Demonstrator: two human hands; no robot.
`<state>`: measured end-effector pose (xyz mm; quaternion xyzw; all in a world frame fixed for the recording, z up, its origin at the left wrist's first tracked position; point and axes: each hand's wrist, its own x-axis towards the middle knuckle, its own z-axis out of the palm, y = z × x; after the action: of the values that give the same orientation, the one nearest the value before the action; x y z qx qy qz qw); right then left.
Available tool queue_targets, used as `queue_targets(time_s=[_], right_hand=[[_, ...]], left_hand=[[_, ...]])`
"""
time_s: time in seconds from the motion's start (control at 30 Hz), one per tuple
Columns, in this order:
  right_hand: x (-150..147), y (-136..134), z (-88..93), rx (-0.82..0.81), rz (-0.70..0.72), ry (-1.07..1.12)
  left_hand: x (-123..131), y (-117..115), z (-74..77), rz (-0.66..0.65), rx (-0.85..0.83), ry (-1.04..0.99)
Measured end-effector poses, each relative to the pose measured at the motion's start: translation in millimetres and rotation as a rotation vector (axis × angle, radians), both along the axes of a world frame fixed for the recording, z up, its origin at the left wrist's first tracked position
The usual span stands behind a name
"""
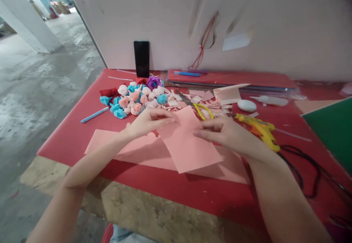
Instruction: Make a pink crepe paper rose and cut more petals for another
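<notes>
The left hand point(151, 122) and right hand point(222, 131) grasp 1 pink sheet point(189, 147) above the near middle of the red desk point(170, 184); a white panel point(170, 11) stands far, grey floor point(74, 59) left.

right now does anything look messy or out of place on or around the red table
Yes: paper scraps lie strewn across the red table behind the held pink sheet, with scissors among them, so that patch looks untidy. Dark streaks also mark the pale wall. No spill shows.
</notes>
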<state>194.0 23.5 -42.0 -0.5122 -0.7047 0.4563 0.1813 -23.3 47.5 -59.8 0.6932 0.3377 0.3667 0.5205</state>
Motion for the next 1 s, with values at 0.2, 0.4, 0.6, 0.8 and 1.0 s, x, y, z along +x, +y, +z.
queue_targets(time_s=[0.2, 0.4, 0.6, 0.8, 1.0], right_hand=[[-2.0, 1.7, -8.3, 0.062, 0.041, -0.021], [-12.9, -5.5, -7.9, 0.203, 0.066, -0.025], [-16.0, -9.7, -3.3, 0.338, 0.155, -0.038], [-1.1, -2.8, 0.2, 0.516, 0.065, -0.116], [-1.7, -2.4, -1.8, 0.504, 0.013, -0.071]], left_hand=[[4.3, -7.8, -2.9, -0.052, 0.028, 0.129], [11.5, -19.7, -5.4, -0.176, 0.144, 0.184], [13.7, -23.6, -2.1, -0.187, 0.131, 0.197], [12.1, -21.0, -1.8, -0.201, 0.107, 0.224], [12.4, -21.3, -4.1, -0.160, 0.093, 0.208]])
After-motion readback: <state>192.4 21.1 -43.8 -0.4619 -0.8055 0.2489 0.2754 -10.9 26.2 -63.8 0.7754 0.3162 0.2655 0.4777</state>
